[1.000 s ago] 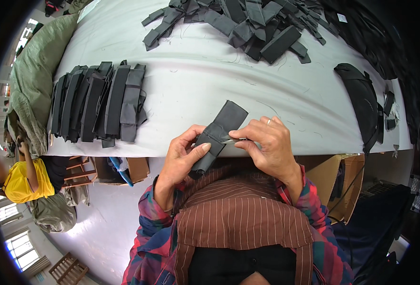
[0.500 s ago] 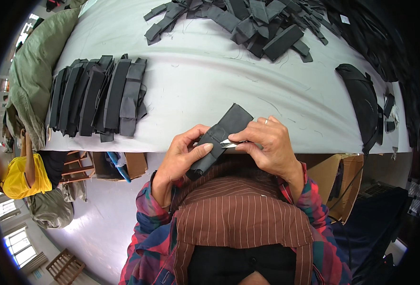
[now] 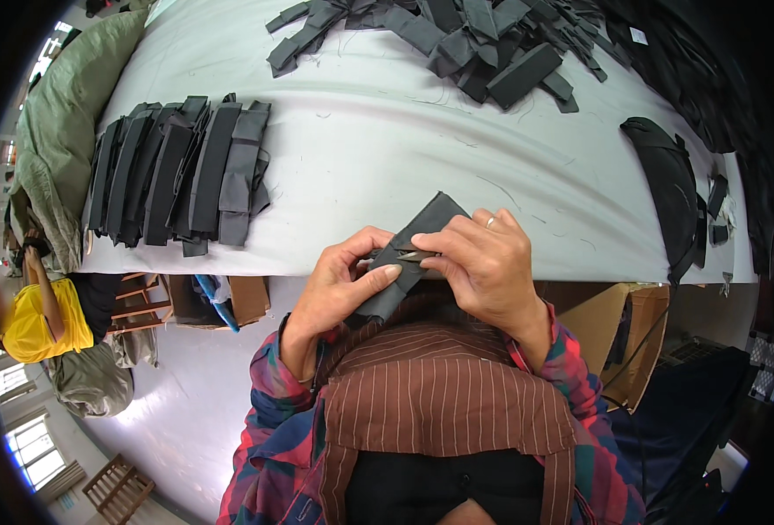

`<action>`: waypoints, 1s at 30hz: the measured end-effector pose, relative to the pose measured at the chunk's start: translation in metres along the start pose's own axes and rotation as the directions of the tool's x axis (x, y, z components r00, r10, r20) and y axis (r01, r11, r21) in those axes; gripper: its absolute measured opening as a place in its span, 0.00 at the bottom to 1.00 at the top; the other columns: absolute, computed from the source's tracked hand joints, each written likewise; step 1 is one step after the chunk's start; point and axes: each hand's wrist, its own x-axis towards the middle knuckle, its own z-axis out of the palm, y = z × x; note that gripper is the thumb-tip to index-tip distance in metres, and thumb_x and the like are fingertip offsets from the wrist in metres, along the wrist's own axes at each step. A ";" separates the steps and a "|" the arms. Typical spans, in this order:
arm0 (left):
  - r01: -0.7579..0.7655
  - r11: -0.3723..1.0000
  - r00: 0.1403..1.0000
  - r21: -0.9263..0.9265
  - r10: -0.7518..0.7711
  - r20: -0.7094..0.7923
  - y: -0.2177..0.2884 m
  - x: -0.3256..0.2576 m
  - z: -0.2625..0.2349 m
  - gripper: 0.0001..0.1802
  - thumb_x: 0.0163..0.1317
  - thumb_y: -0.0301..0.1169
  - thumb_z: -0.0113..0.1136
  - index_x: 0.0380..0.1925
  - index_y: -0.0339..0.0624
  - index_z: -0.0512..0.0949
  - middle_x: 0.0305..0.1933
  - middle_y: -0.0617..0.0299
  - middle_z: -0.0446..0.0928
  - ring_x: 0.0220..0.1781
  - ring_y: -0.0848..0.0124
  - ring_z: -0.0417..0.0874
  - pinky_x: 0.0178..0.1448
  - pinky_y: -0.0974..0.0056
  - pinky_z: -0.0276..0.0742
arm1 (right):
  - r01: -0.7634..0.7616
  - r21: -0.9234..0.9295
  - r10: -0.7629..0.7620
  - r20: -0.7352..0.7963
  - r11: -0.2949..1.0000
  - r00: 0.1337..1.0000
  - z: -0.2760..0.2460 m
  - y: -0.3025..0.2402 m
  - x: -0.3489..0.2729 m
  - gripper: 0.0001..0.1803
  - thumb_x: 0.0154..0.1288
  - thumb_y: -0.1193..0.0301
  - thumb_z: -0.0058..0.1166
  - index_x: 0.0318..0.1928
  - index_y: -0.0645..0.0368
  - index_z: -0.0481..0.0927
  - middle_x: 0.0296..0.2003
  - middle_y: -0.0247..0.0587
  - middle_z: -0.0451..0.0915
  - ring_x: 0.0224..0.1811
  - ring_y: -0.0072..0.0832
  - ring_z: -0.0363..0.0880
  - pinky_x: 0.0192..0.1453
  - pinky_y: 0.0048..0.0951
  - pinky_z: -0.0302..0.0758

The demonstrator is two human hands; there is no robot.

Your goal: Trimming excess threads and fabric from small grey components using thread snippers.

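Observation:
Between my hands, just over the table's near edge, is a folded strip of dark grey fabric [image 3: 440, 213], tilted up to the right. My left hand [image 3: 343, 278] grips its lower part, the thumb lying across the top face and the fingers behind. In a pinch, my right hand [image 3: 490, 262] holds small thread snips [image 3: 415, 256]; their pale metal points rest at the middle of the strip. The handle end of the snips is hidden by my fingers.
A row of stacked dark fabric strips [image 3: 213, 175] lies on the white-covered table [image 3: 352, 166] at left. Across the far side spreads a loose heap of strips [image 3: 522, 74]. A black pouch-like piece [image 3: 662, 188] is at right. Cardboard boxes [image 3: 649, 337] stand below; a person in yellow [image 3: 50, 319] is far left.
The snips' two points, spread apart before, now show closer together. My right fingers have shifted slightly left over the strip. The left hand keeps its grip.

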 end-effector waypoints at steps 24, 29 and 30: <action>-0.244 0.212 0.967 0.946 -0.017 0.253 0.077 0.011 -0.002 0.10 0.45 0.24 0.63 0.30 0.39 0.76 0.51 0.53 0.73 0.57 0.57 0.71 0.57 0.59 0.67 | -0.232 0.425 0.266 -0.022 0.875 0.964 0.001 -0.009 0.016 0.13 0.53 0.72 0.63 0.41 0.54 0.81 0.33 0.33 0.81 0.28 0.29 0.75 0.34 0.28 0.70; -0.340 0.182 0.884 0.923 0.398 0.247 0.037 0.017 -0.004 0.10 0.46 0.21 0.61 0.31 0.39 0.75 0.57 0.51 0.68 0.58 0.55 0.72 0.54 0.60 0.69 | -0.361 0.567 0.407 0.048 0.741 0.912 0.029 0.004 0.007 0.12 0.57 0.73 0.60 0.44 0.57 0.80 0.35 0.39 0.81 0.31 0.30 0.78 0.38 0.28 0.74; -0.279 0.391 0.887 0.877 0.454 0.079 0.023 0.015 -0.006 0.11 0.45 0.18 0.59 0.31 0.39 0.74 0.56 0.50 0.69 0.55 0.54 0.74 0.50 0.61 0.71 | -0.373 0.561 0.400 0.080 0.739 0.913 0.031 0.006 0.005 0.12 0.60 0.74 0.58 0.45 0.60 0.79 0.37 0.37 0.81 0.34 0.24 0.77 0.41 0.24 0.73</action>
